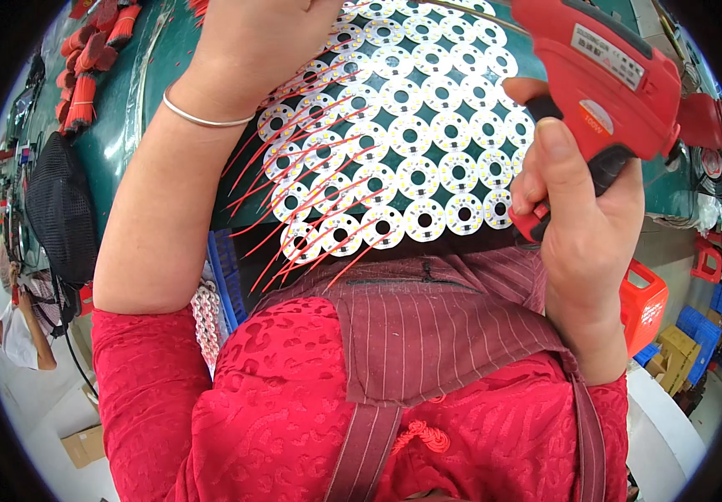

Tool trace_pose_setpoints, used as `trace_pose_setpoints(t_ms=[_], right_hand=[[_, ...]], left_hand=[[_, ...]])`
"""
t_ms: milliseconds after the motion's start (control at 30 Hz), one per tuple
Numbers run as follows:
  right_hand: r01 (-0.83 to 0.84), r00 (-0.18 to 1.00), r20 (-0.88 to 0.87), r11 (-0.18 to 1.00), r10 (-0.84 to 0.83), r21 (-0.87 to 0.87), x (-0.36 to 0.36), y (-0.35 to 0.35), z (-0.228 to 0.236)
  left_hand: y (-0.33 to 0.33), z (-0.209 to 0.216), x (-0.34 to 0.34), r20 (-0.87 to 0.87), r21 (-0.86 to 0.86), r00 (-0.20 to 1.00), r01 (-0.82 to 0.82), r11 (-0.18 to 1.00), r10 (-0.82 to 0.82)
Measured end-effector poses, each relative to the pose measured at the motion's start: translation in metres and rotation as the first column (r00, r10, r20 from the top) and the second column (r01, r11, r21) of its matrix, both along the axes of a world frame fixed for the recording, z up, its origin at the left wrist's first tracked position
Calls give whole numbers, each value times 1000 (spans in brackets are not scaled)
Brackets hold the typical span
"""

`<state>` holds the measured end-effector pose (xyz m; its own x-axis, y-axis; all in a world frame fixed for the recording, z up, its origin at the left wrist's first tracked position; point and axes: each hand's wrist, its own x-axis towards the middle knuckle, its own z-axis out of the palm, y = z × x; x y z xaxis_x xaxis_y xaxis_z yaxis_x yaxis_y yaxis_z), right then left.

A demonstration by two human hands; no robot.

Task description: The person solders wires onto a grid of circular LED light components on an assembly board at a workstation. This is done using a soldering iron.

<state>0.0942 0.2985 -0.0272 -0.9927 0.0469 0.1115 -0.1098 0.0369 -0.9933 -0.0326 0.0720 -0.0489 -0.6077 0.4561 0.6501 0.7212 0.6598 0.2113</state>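
Observation:
In my right hand (583, 217) is a red and black soldering gun (599, 79), its grip wrapped by my fingers and its thin metal tip pointing left across the top edge. My left hand (265, 42) reaches over the far left part of the boards; its fingers are cut off by the top edge, so what they hold is hidden. Below both hands lie rows of white ring-shaped LED circuit boards (433, 177), each with a centre hole and small yellow chips. Thin red wires (346, 272) lie slantwise over the boards on the left, several ends hanging past the near edge.
Bundles of red wire (82, 102) lie on the green tabletop (145, 88) at far left, with a black mesh item (61, 201) nearby. An orange-red stool (644, 305) and blue crates (700, 335) stand at right. Another person (20, 330) is at far left.

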Motion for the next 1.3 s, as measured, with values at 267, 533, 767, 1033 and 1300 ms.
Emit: trace_pose_setpoints(t_ms=[267,533,767,1033,1300], right_hand=[[21,999,49,1000,-21,-3,4,6,-2],[33,999,18,999,-33,3,6,7,-2],[-26,1000,9,999,26,21,4,8,-1],[-92,996,18,995,92,28,2,15,-11],[-82,997,6,997,82,0,2,6,-8]], left_hand=[[2,3,6,-10,-145,999,49,988,-51],[7,5,10,25,-143,999,30,989,-27],[5,1,5,60,-137,998,38,990,-30],[4,1,5,50,-140,997,71,988,-65],[3,1,5,61,-151,996,76,986,-68]])
